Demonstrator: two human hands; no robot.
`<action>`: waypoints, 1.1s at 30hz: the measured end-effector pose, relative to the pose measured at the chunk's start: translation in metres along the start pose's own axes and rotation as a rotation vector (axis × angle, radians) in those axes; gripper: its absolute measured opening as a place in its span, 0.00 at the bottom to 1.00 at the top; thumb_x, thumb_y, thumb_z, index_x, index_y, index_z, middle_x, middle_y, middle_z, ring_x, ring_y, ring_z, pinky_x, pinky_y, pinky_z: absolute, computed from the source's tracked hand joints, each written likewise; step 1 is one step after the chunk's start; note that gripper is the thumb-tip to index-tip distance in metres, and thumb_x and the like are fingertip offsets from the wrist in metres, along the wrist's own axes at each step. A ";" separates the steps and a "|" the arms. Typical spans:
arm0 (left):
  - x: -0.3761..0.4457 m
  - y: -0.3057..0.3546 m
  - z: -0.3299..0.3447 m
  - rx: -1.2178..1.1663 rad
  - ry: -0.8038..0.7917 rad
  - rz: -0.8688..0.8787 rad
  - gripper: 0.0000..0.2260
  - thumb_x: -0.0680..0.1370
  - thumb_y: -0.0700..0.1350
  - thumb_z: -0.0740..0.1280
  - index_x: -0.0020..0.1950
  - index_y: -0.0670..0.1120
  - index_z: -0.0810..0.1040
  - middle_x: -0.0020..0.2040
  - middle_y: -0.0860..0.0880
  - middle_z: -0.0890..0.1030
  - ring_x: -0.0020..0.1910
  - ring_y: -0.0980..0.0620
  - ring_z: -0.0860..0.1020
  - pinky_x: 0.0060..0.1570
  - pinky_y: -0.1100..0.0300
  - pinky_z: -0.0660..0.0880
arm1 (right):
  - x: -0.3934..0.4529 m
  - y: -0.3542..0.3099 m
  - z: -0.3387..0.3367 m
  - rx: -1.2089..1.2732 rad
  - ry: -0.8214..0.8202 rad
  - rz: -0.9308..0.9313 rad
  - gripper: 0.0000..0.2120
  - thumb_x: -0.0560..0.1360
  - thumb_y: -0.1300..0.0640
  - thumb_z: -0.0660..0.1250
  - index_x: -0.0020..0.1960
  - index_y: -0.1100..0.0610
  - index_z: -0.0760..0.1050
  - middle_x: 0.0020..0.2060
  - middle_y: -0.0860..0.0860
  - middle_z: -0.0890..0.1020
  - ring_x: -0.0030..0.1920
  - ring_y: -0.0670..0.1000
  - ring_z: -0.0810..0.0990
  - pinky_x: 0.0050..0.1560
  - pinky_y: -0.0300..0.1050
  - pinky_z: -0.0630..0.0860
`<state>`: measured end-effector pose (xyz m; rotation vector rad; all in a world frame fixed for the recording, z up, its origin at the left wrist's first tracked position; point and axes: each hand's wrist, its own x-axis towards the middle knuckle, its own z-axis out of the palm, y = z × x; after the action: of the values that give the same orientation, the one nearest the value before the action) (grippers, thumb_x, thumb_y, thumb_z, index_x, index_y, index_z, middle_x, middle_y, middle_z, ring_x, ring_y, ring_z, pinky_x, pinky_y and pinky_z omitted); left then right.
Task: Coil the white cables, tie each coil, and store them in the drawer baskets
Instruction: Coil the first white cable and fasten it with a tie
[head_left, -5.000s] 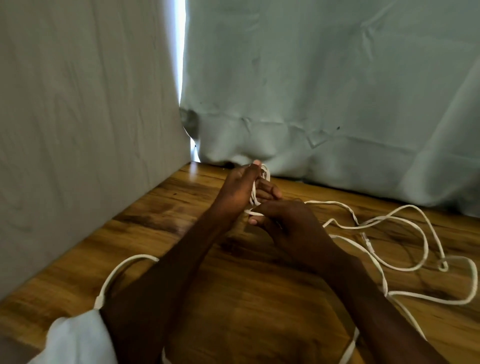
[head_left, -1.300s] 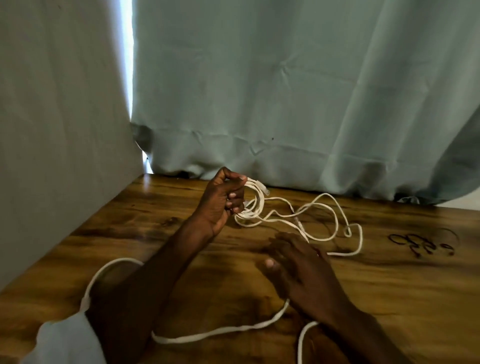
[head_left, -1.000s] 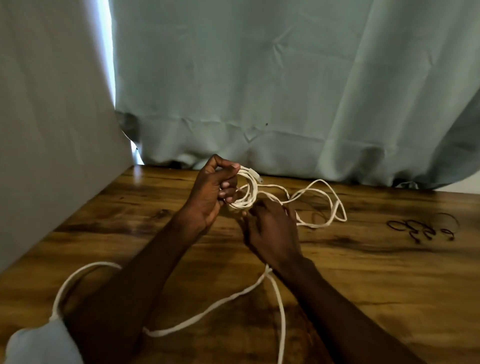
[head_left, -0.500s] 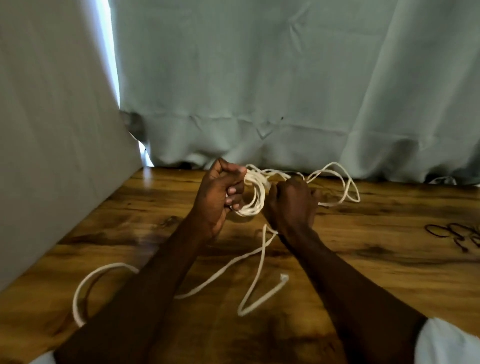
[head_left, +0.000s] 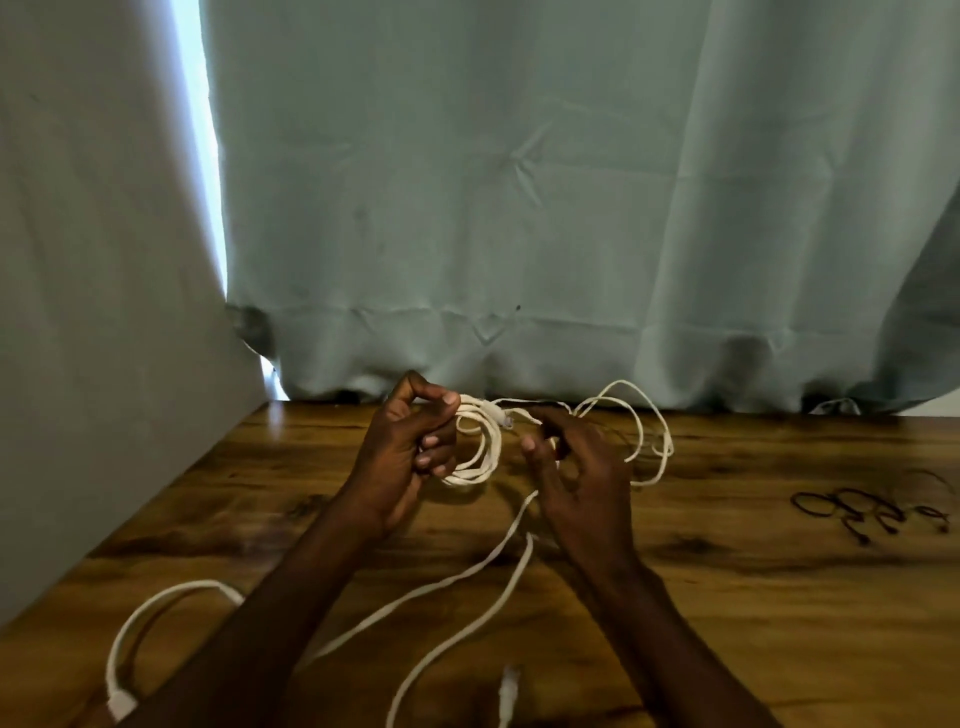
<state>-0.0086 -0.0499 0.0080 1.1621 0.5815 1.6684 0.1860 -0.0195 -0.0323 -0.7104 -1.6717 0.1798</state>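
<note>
My left hand (head_left: 405, 447) is closed around a small coil of white cable (head_left: 480, 447), held just above the wooden table (head_left: 727, 597) near the curtain. My right hand (head_left: 576, 473) sits right beside the coil, fingers loosely curled around a strand of the same cable. Loose loops of the cable (head_left: 644, 436) trail to the right behind my right hand. More white cable (head_left: 457, 577) runs toward me across the table, ending in a plug (head_left: 508, 693). Another white cable loop (head_left: 156, 613) lies at the near left.
Several dark thin ties (head_left: 862, 509) lie on the table at the right. A pale green curtain (head_left: 519, 208) hangs along the table's far edge. A grey cloth panel (head_left: 104, 312) closes off the left side.
My right hand has come off the coil, opening a little and dropping slightly right. The trailing cable has shifted on the table. The view has tilted a bit.
</note>
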 end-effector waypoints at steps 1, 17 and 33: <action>0.000 0.002 0.002 0.007 0.015 0.006 0.06 0.78 0.40 0.68 0.47 0.47 0.71 0.28 0.50 0.61 0.21 0.58 0.58 0.24 0.64 0.59 | 0.002 0.006 -0.002 -0.062 0.048 -0.023 0.12 0.82 0.47 0.66 0.62 0.52 0.80 0.51 0.44 0.82 0.51 0.48 0.79 0.50 0.50 0.78; 0.002 -0.040 0.122 0.006 0.060 -0.010 0.06 0.82 0.36 0.63 0.48 0.44 0.68 0.27 0.49 0.62 0.20 0.57 0.59 0.23 0.65 0.58 | 0.020 -0.003 -0.054 0.701 0.171 0.517 0.12 0.84 0.53 0.64 0.60 0.58 0.82 0.50 0.53 0.88 0.49 0.50 0.85 0.48 0.45 0.81; 0.023 -0.194 0.242 -0.226 -0.102 -0.478 0.01 0.82 0.40 0.63 0.51 0.43 0.72 0.27 0.50 0.68 0.23 0.54 0.66 0.29 0.62 0.67 | -0.022 0.098 -0.182 0.009 0.319 0.465 0.10 0.81 0.54 0.60 0.55 0.50 0.80 0.44 0.48 0.85 0.45 0.54 0.84 0.49 0.58 0.81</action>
<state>0.2928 0.0154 -0.0340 0.8564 0.5403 1.2224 0.3924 -0.0013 -0.0556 -1.0569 -1.1844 0.3808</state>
